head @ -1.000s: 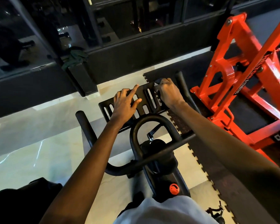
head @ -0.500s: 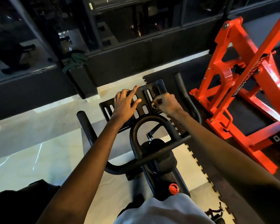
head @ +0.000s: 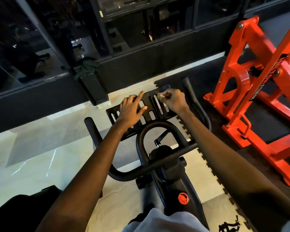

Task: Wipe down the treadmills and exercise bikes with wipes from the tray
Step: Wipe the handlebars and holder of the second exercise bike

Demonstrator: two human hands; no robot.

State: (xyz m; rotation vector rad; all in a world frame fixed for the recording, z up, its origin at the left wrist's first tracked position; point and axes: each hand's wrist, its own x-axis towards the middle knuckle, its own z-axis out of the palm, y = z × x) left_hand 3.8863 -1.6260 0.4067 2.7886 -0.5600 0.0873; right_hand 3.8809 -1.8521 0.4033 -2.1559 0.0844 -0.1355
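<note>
A black exercise bike point(head: 167, 164) stands under me, its handlebars spreading left and right. A black slotted tray point(head: 151, 113) sits at the front of the bars. My left hand point(head: 131, 109) rests flat on the tray's left half with fingers spread. My right hand point(head: 173, 99) is curled at the tray's far right part and pinches a small crumpled wipe point(head: 160, 95), pressed against the slats.
An orange weight machine point(head: 258, 91) stands close on the right, on dark rubber mats. A black-framed glass wall runs along the back, with a green cloth point(head: 87, 67) on its ledge. Pale tiled floor lies to the left.
My right hand pulled back toward me along the tray slats, then moved forward again to the far right part. The left hand has stayed flat on the tray.
</note>
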